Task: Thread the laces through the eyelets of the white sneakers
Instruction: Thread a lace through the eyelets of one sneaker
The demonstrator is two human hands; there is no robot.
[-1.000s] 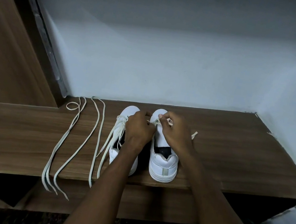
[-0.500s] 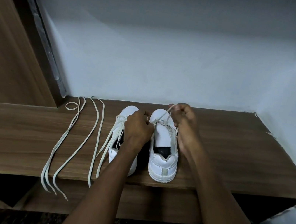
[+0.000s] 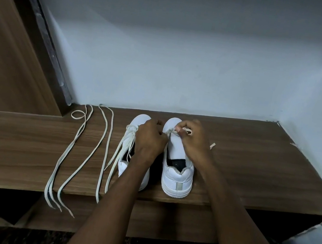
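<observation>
The step in hand appeared to be drawing the lace through the lowest eyelets of the right-hand sneaker, close to its toe. To do this well, the shoe should be held steady against the long brown wood-grain shelf (image 3: 254, 168) while the lace end is fed squarely into the eyelet, pulled flat without twist, and evened against the opposite end before the next crossing. Pulling too sharply risked sliding the shoe toward the shelf edge.

The pair of white low-top leather sneakers (image 3: 176, 177) stood side by side on that shelf, heels toward the camera, toes toward the pale wall. The left-hand shoe carried lace at its front eyelets, with long ends trailing down its outer side. The right-hand shoe showed a bare white tongue and dark opening, with lace only near the toe.

The right hand (image 3: 193, 139) pinched the cream flat shoelace (image 3: 186, 130) between thumb and fingertips above the toe of the right-hand shoe. The left hand (image 3: 149, 139) rested curled between the two shoes; whether it gripped lace or shoe could not be told, since its fingers were hidden.

Two loose cream flat spare laces (image 3: 79, 151) lay to the left of the shoes, well apart from them, their ends hanging over the shelf edge.
</observation>
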